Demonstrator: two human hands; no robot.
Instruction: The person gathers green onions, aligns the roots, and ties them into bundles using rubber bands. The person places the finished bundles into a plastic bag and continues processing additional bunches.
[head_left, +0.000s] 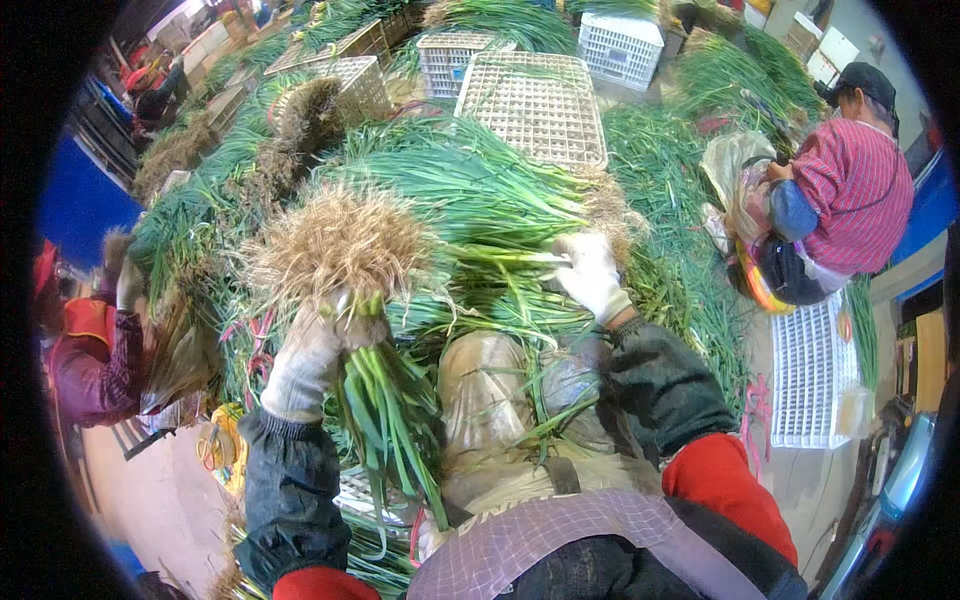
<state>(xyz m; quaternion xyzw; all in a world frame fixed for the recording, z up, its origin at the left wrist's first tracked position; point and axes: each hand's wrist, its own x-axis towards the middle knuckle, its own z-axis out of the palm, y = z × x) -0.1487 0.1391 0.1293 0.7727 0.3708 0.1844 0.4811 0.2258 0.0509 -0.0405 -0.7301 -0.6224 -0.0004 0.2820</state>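
Note:
My left hand, in a white knit glove, grips a thick bunch of green onions. Its tan roots point up and away, and the green leaves hang down beside my lap. My right hand, also gloved, closes around the pale lower ends of a few green onion stalks. These lie at the near side of a heap of green onions in front of my knees. The heap's roots face right, just beyond my right hand. Loose leaves lie over the plastic covering on my knees.
An upturned white plastic crate stands behind the heap, with more crates farther back. Cut leaves litter the ground. One person sits at right near a white crate; another person is at left.

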